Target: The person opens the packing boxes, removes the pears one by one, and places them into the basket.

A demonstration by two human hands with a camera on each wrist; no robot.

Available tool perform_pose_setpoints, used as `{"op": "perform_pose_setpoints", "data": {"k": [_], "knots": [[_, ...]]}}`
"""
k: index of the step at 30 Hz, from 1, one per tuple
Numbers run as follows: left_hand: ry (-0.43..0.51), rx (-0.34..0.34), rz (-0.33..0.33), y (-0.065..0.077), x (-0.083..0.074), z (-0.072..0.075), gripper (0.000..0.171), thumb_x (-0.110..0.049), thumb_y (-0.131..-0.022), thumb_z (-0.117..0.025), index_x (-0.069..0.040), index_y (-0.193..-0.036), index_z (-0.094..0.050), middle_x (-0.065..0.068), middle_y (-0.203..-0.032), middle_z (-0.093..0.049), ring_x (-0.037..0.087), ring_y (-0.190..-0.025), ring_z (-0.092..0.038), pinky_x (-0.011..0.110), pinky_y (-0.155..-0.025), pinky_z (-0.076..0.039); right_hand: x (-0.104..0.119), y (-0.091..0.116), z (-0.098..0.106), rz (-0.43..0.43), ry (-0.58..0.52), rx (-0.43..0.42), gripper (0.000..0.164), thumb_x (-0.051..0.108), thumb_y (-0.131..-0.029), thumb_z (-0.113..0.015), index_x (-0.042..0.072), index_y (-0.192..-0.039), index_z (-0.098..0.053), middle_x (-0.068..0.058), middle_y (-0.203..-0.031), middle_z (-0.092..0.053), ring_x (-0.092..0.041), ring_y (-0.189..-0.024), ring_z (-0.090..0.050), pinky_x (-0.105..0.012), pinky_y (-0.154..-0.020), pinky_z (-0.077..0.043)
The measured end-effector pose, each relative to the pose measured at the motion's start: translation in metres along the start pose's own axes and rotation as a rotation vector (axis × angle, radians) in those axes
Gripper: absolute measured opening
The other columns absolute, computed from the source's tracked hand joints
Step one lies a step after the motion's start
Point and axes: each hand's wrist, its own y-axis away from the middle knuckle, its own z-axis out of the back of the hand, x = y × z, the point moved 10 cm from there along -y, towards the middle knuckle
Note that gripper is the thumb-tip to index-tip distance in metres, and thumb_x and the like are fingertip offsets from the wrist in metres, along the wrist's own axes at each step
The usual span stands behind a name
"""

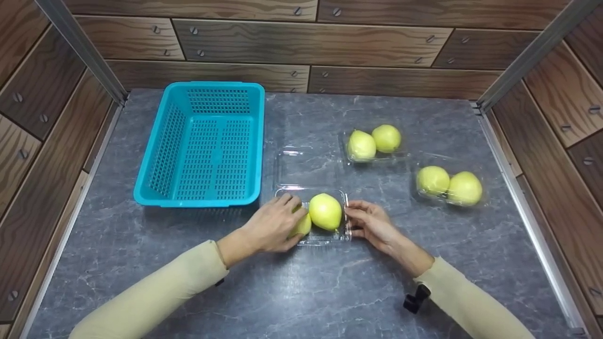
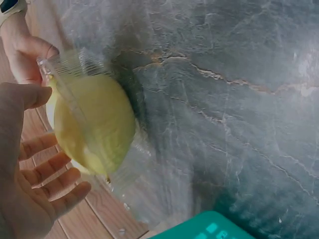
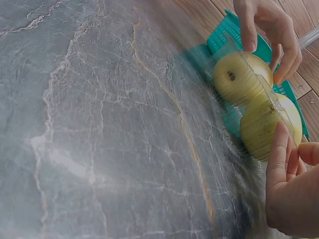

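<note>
A clear plastic clamshell container point(image 1: 325, 242) stands with its lid point(image 1: 308, 167) folded back behind it. Two round yellow-green fruits, like apples or pears, lie in its base: the right fruit point(image 1: 325, 212) in plain view, the left fruit point(image 1: 301, 225) mostly under my left hand point(image 1: 275, 223). That hand holds the left fruit, thumb at the near side and fingers over the far side. In the left wrist view its fingers are spread along the fruit point(image 2: 94, 124). At the container's right wall, my right hand point(image 1: 374, 226) pinches the edge between thumb and fingers.
A turquoise basket point(image 1: 261, 141) with nothing in it stands to the left. Two more clear containers, each holding two yellow-green fruits, sit at the right: one farther back point(image 1: 377, 157), one nearer the right side point(image 1: 443, 202). Wood-patterned walls point(image 1: 311, 42) close the marbled tabletop in.
</note>
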Motion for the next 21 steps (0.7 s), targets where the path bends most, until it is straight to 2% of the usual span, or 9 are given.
{"op": "perform_pose_setpoints", "data": {"k": [7,14,21], "knots": [[0.017,0.007,0.007,-0.003,0.001,-0.007,0.05,-0.048,-0.092,-0.074,-0.009,-0.122,-0.066,0.009,-0.117,-0.065,0.023,-0.102,-0.061,0.032,-0.076,-0.063,0.0,0.001,-0.001,0.0,0.003,-0.006,0.015,0.01,-0.1,-0.067,0.011,-0.113,-0.06,0.003,-0.095,-0.064,-0.01,-0.072,-0.063,-0.023,-0.065,-0.061],[0.075,0.058,0.022,-0.009,0.004,-0.014,0.055,-0.048,-0.091,-0.077,-0.006,-0.124,-0.064,0.013,-0.123,-0.064,0.026,-0.107,-0.061,0.033,-0.076,-0.066,0.0,0.0,0.0,0.004,0.006,-0.009,0.015,0.011,-0.1,-0.068,0.012,-0.113,-0.06,0.003,-0.095,-0.064,-0.01,-0.072,-0.064,-0.024,-0.065,-0.062],[0.102,0.087,0.025,-0.014,0.006,-0.015,0.057,-0.048,-0.088,-0.08,-0.004,-0.121,-0.065,0.015,-0.121,-0.062,0.028,-0.108,-0.062,0.036,-0.077,-0.067,0.0,0.0,0.0,0.005,0.008,-0.016,0.014,0.009,-0.1,-0.067,0.012,-0.112,-0.061,0.004,-0.093,-0.065,-0.01,-0.071,-0.063,-0.024,-0.064,-0.061]]}}
